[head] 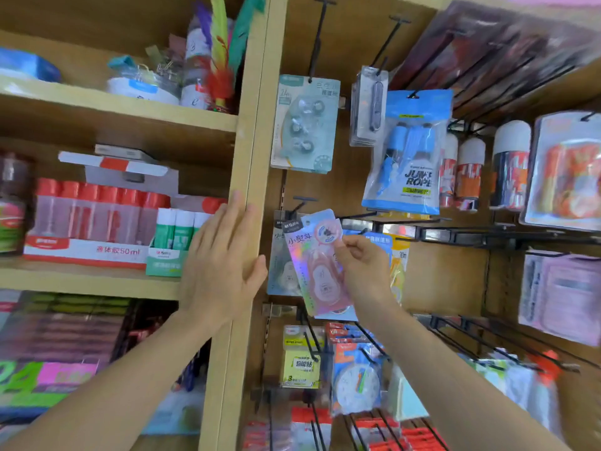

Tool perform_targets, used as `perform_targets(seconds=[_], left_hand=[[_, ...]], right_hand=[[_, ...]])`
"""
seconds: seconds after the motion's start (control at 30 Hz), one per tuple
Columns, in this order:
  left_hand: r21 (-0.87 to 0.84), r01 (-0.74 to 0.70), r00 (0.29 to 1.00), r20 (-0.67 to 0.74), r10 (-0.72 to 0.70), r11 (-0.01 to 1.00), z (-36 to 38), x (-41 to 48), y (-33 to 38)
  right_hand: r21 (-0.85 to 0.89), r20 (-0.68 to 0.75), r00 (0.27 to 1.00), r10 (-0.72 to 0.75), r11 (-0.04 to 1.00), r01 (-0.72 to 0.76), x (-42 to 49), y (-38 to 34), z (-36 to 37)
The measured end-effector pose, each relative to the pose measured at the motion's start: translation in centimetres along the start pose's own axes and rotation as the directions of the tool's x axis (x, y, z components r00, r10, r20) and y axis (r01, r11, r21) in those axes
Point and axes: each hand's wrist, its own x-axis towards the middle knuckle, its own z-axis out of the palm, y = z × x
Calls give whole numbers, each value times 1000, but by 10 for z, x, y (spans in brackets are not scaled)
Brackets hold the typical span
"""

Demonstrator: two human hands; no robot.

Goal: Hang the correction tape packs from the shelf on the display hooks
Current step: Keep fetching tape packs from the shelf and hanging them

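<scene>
Head cam: wooden shop shelving, glue carton (87,252) marked "50 ml" on the left bay, black display hooks in the right bay, blue bag (409,157) reads "JUMP ROPE". Left hand (221,255) lies flat with straight fingers on the wooden upright (250,141). Right hand (361,265) pinches the pink holographic correction tape pack (312,265) at its upper right edge, just below a hook (300,203); long axis near vertical, top tipped left, print facing camera.
</scene>
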Motion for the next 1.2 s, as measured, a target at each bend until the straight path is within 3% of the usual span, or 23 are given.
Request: perform_targets(seconds=[0.4,0.47,0.57,0.63,0.7,0.77,0.83,1.0,1.2], left_hand=[[-12,-34,997,-70,33,999,6,-4,-4],[-8,-35,997,-69,35,999,6,-4,-4],[-4,-35,996,-77,35,999,7,-5,-5],[-4,-36,996,-78,35,999,7,-4,-5],[-4,-36,997,-73,36,999,8,-5,-4],[-6,-33,997,-66,33,999,8,-5,-5],[-1,-27,998,-55,27,1000,7,-6,-5],[-1,-19,999,-51,19,1000,5,-6,-3],[-18,-19,998,-53,18,1000,5,-6,-2]], right_hand=[[-126,-32,999,6,992,-10,8,18,19],[-177,-43,997,-63,983,54,4,19,20],[-263,-116,954,-278,934,240,-5,19,18],[-366,-53,867,-496,817,446,-8,23,13],[-498,189,728,-659,575,649,-8,30,10],[-594,445,629,-638,315,740,-6,37,10],[-676,565,641,-519,154,721,-6,41,12],[-747,647,699,-305,-71,661,10,42,24],[-742,669,731,-137,-179,646,30,39,44]])
